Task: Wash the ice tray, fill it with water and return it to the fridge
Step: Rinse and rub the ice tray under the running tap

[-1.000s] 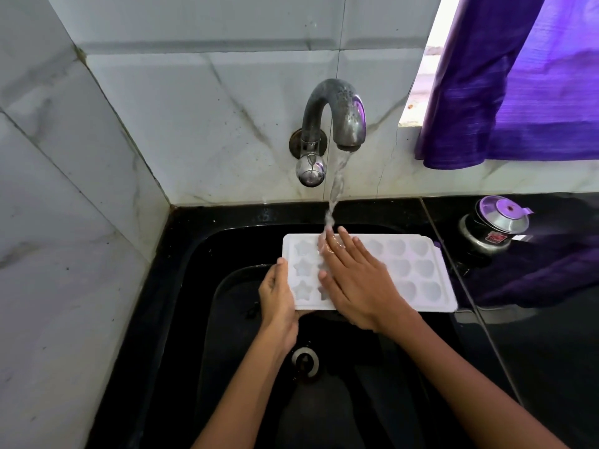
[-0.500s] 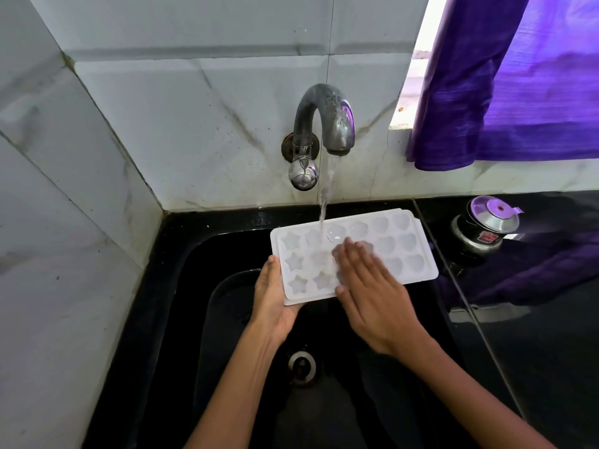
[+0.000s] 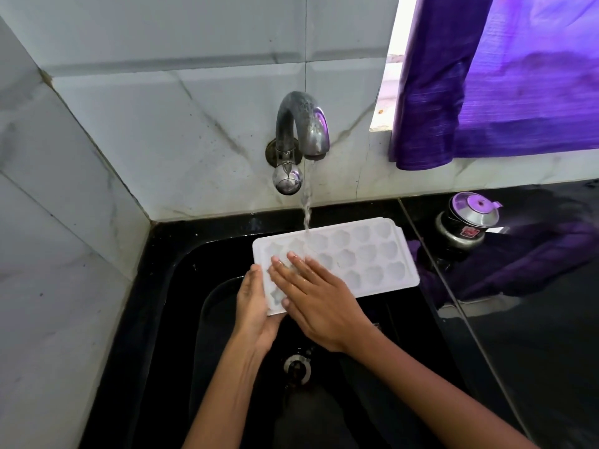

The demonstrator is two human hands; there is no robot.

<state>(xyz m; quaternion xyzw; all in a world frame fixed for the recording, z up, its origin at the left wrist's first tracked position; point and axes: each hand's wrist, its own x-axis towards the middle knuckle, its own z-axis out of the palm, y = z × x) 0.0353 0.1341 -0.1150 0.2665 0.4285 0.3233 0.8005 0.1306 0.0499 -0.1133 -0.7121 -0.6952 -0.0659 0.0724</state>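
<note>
While the tap runs as it did half a second ago, the right hand has slid toward the left end of the ice tray, where earlier it lay nearer the middle, and the stream now lands on the far row just beyond its fingertips rather than left of them. The tray keeps its tilt, right end farther away than the left.

White and rectangular, the tray carries three rows of moulded cells; those at the right end look rounded and flower-like, while the left ones are mostly covered. Its surface is wet and glossy.

It is held over the black sink, below the spout, with its right end reaching toward the dark counter. The left hand grips the tray's near-left corner, thumb along the left edge and fingers curled underneath. The right hand lies flat on top, palm down, fingers slightly spread across the left cells.
</note>
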